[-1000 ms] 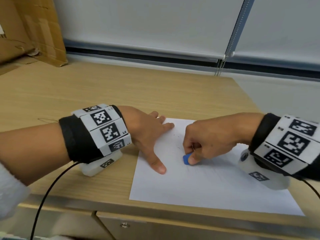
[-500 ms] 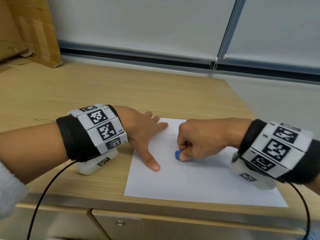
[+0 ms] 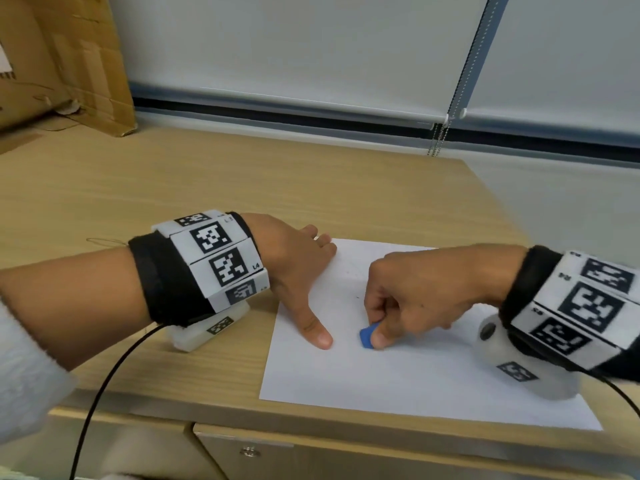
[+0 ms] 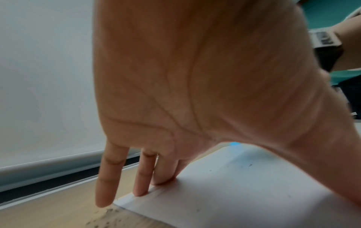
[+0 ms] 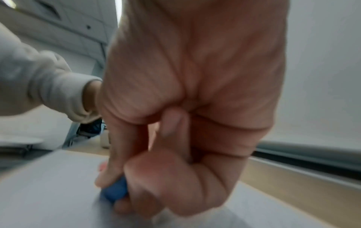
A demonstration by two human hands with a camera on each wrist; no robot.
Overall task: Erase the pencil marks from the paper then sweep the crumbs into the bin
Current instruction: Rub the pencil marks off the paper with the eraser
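A white sheet of paper [image 3: 398, 375] lies on the wooden desk near its front edge. My left hand [image 3: 304, 282] lies flat with straight fingers and spread thumb, pressing down the sheet's left part. In the left wrist view the fingers [image 4: 140, 174] rest on the paper's far edge [image 4: 224, 192]. My right hand [image 3: 408, 299] pinches a small blue eraser [image 3: 366, 336] between thumb and fingers, its tip on the paper just right of my left thumb. The right wrist view shows the eraser [image 5: 115, 191] against the sheet, blurred. Small dark crumbs [image 4: 250, 165] dot the paper. No bin is in view.
Crumbs [image 4: 109, 216] also lie on the bare desk [image 3: 173, 188] beyond the paper's corner. Cardboard [image 3: 69, 64] leans at the back left. A roller blind [image 3: 311, 46] with a bead chain [image 3: 436, 140] hangs behind. The desk's right edge runs just past the paper.
My right hand has shifted the eraser slightly on the paper, staying beside my left thumb. The left hand keeps pressing the sheet. The head view has swung a little.
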